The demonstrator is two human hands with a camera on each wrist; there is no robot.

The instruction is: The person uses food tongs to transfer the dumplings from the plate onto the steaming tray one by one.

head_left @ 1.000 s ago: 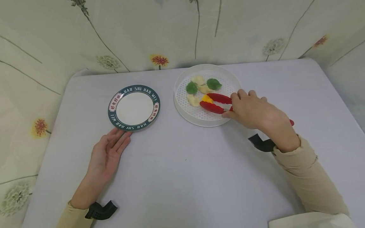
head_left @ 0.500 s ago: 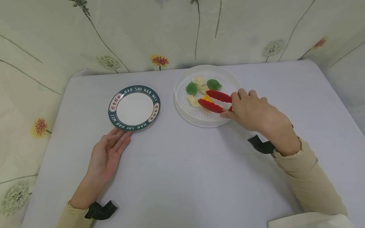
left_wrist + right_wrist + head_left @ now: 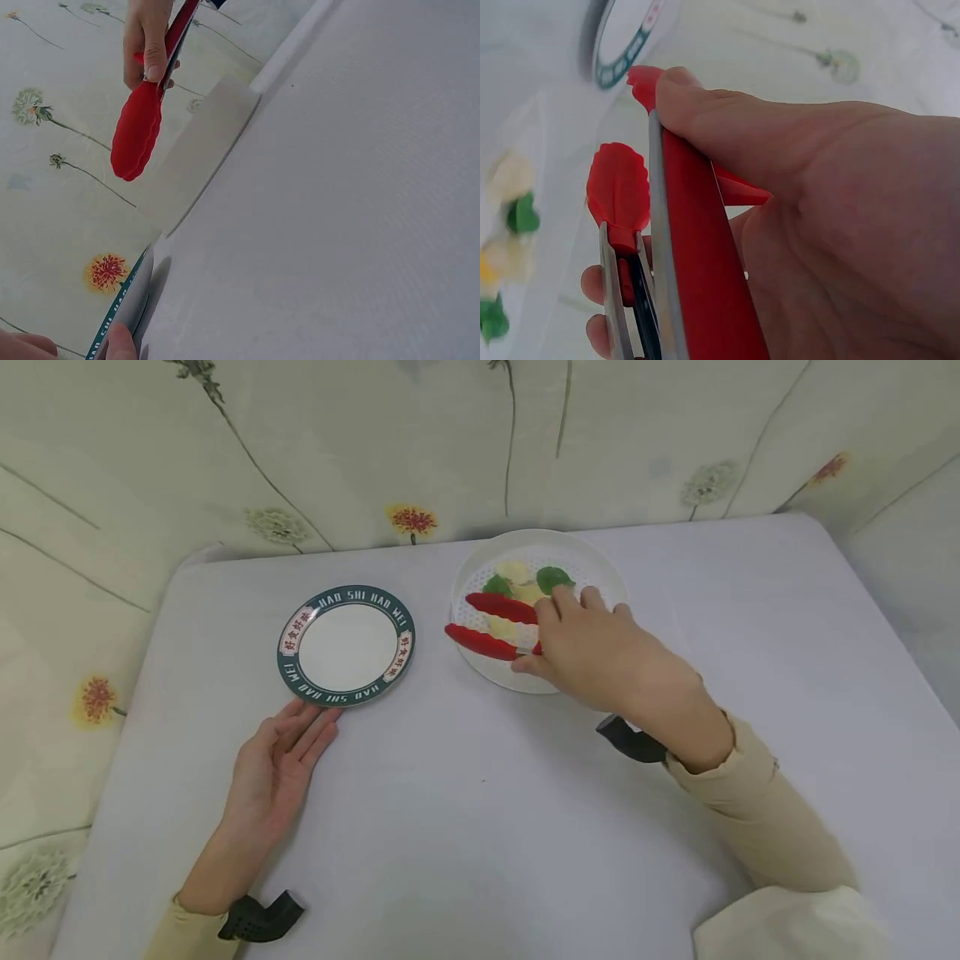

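Note:
In the head view my right hand [image 3: 615, 660] grips red-tipped tongs [image 3: 483, 643] over the left part of a round white perforated tray [image 3: 596, 560]. The tongs' tips stand apart, and I see nothing between them. On the tray lie two green leaves [image 3: 553, 578] and several pale, soft-edged pieces [image 3: 515, 572]. A yellow piece [image 3: 487, 271] among them shows in the right wrist view; tongs and hand hide it from the head view. My left hand [image 3: 273, 777] has its fingers extended, fingertips touching the near rim of a green-rimmed white plate [image 3: 360, 595].
A white cloth [image 3: 465, 835] covers the table, and behind it hangs a flowered backdrop [image 3: 457, 452]. The plate stands to the left of the tray, with a gap between them. Each wrist wears a black mount [image 3: 262, 918].
The tongs spread and let go of the yellow piece on the tray. My right hand then moved left with the tongs, toward the plate. The left hand stayed at the plate's rim.

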